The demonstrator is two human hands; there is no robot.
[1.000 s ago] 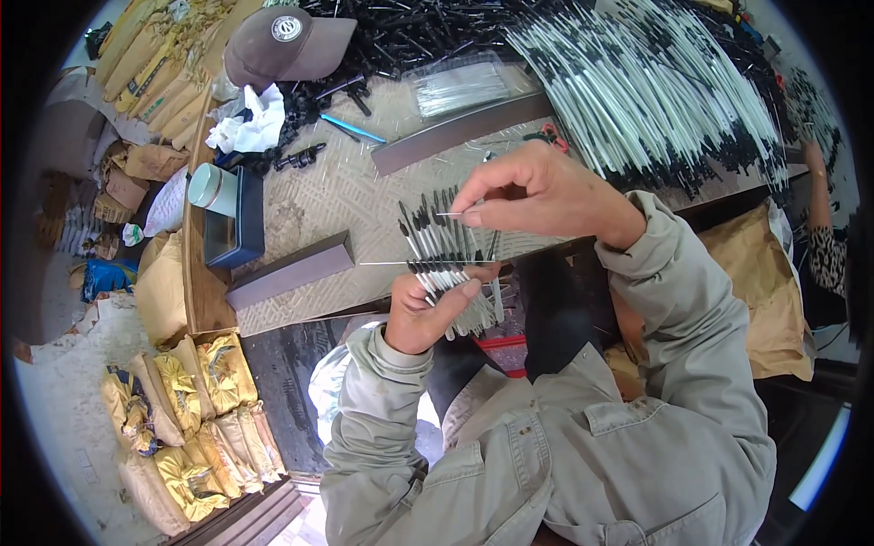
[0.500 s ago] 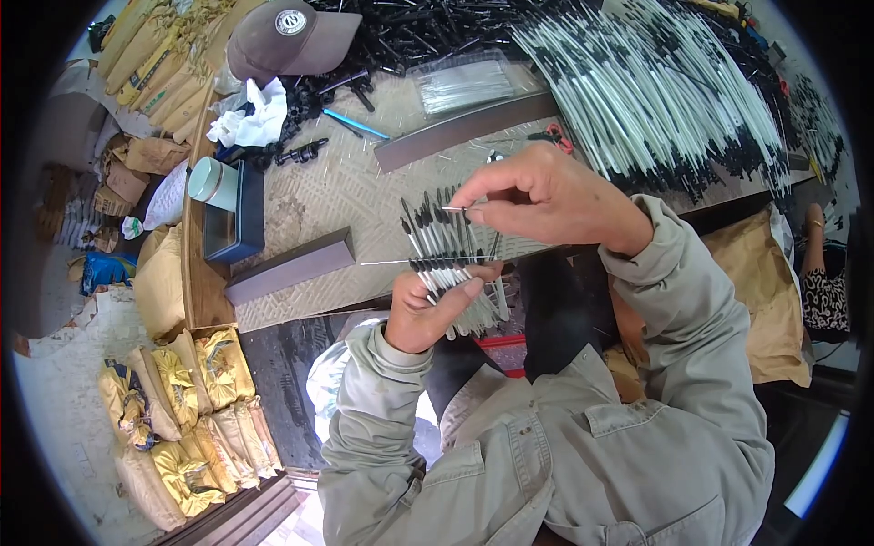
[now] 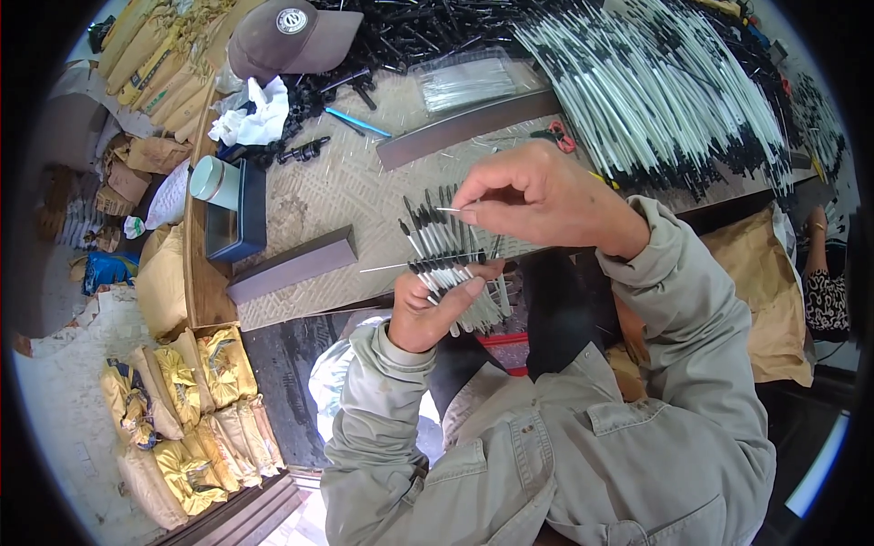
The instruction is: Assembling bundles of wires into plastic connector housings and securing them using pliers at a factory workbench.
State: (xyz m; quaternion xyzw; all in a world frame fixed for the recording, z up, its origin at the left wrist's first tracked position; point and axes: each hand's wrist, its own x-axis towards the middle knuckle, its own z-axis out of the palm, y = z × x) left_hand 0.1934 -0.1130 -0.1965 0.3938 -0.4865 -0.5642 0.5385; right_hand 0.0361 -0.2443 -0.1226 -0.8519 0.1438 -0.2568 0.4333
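My left hand [image 3: 421,320] is closed round a fanned bundle of thin white sticks with black ends [image 3: 431,238], held above my lap at the table's near edge. A long thin metal rod [image 3: 382,268] lies crosswise through the bundle and sticks out to the left of it. Just above the black tips, my right hand [image 3: 546,196] is closed in a pinch of thumb and forefinger. Between those fingertips a short, thin, pale pin [image 3: 447,209] pokes out to the left. Its other end is hidden by the fingers.
A big pile of similar white sticks [image 3: 655,91] covers the table's far right. Dark metal bars [image 3: 473,132] lie beyond my hands and at the left. A clear tray of thin rods [image 3: 464,86], a cap [image 3: 291,41] and a cup [image 3: 217,182] stand further back.
Both hands keep nearly the same place and grip. The right fingertips have shifted slightly, and the pin shows a little longer to the left. The view has moved a touch.
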